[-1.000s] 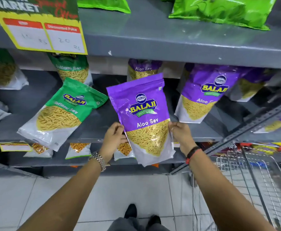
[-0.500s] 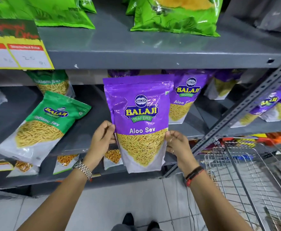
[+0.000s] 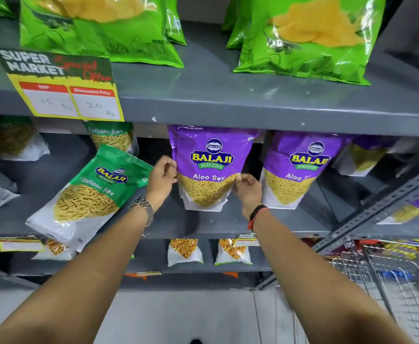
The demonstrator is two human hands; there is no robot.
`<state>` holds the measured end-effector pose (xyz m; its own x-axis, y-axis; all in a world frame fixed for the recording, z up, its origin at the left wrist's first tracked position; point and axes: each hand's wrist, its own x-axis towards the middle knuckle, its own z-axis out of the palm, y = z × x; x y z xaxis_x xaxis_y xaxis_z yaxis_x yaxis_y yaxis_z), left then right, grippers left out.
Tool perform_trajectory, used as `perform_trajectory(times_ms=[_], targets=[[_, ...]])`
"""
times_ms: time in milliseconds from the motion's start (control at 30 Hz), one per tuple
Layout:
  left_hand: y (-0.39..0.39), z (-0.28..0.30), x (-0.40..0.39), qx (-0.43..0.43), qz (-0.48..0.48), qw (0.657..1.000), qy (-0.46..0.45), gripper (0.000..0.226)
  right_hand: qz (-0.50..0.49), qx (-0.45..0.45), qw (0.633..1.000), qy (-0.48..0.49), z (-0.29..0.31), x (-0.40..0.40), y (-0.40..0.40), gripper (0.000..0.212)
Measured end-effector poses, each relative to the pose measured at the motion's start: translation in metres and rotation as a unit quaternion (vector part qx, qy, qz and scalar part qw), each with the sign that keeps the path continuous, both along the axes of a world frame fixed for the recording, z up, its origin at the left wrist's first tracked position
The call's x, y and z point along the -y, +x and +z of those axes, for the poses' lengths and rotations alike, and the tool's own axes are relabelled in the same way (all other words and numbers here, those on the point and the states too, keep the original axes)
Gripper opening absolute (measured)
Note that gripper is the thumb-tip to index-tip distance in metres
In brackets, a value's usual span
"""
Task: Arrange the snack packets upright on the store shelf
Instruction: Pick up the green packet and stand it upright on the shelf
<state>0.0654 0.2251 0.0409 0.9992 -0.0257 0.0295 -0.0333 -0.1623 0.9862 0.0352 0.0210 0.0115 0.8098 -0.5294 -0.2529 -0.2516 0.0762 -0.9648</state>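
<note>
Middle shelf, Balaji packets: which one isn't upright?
The front green Ratlami Sev packet, left of the hands. It leans tilted, top toward the right, while the purple Aloo Sev packets stand upright.

Two hands [image 3: 162, 173], one held packet [image 3: 211, 167]

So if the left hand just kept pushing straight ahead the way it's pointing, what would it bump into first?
Probably nothing solid at once. The left hand points into the dark gap beside the purple Aloo Sev snack pouch that it pinches at the edge. Beyond that lies the back of the grey metal shelf, though depth is unclear.
</note>
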Motion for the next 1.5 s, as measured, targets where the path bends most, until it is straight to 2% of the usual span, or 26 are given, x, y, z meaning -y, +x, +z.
perform_trajectory(times_ms=[133,233,300,400,467,567,733,800,867,1033,1200,1367,1433,1500], targets=[[0.004,-0.004,-0.019,-0.020,-0.008,0.999,0.024,0.017,-0.030,-0.011,0.999,0.011,0.006,-0.006,-0.005,0.030],[0.003,-0.001,-0.054,0.017,0.037,0.997,0.067,0.027,-0.091,-0.026,0.989,0.116,0.008,-0.014,-0.032,0.028],[0.003,0.001,-0.091,0.035,0.078,0.988,0.127,0.030,-0.097,-0.066,0.981,0.155,0.002,-0.031,-0.053,0.029],[0.010,-0.003,-0.156,-0.034,0.127,0.964,0.233,0.030,-0.032,-0.107,0.977,0.180,-0.013,-0.078,-0.071,0.019],[0.012,-0.002,-0.194,-0.108,0.146,0.951,0.251,0.030,0.050,-0.126,0.974,0.181,-0.021,-0.117,-0.069,0.020],[0.003,0.003,-0.224,-0.185,0.111,0.937,0.275,0.019,0.159,-0.145,0.962,0.169,-0.021,-0.175,-0.053,0.021],[0.001,-0.007,-0.246,-0.186,0.092,0.942,0.264,0.006,0.235,-0.182,0.928,0.225,-0.008,-0.249,-0.025,0.035],[0.000,-0.015,-0.254,-0.169,0.092,0.941,0.278,0.025,0.237,-0.187,0.915,0.267,-0.010,-0.264,-0.016,0.026],[-0.004,-0.022,-0.255,-0.155,0.091,0.937,0.298,0.030,0.225,-0.196,0.910,0.289,-0.014,-0.267,-0.011,0.019],[-0.035,-0.031,-0.257,-0.198,0.130,0.932,0.274,0.044,0.181,-0.172,0.935,0.251,-0.020,-0.260,-0.016,0.025],[-0.085,-0.033,-0.232,-0.166,0.187,0.936,0.248,0.043,0.195,-0.147,0.952,0.184,-0.016,-0.245,-0.041,0.011],[-0.149,-0.043,-0.219,-0.086,0.250,0.963,0.040,0.042,0.250,-0.076,0.956,0.130,0.004,-0.223,-0.075,0.016],[-0.171,-0.040,-0.211,-0.063,0.246,0.966,-0.041,0.045,0.266,-0.050,0.955,0.124,0.014,-0.217,-0.088,0.017],[-0.187,-0.039,-0.206,-0.051,0.250,0.963,-0.085,0.039,0.281,-0.038,0.953,0.109,0.023,-0.214,-0.098,0.015]])
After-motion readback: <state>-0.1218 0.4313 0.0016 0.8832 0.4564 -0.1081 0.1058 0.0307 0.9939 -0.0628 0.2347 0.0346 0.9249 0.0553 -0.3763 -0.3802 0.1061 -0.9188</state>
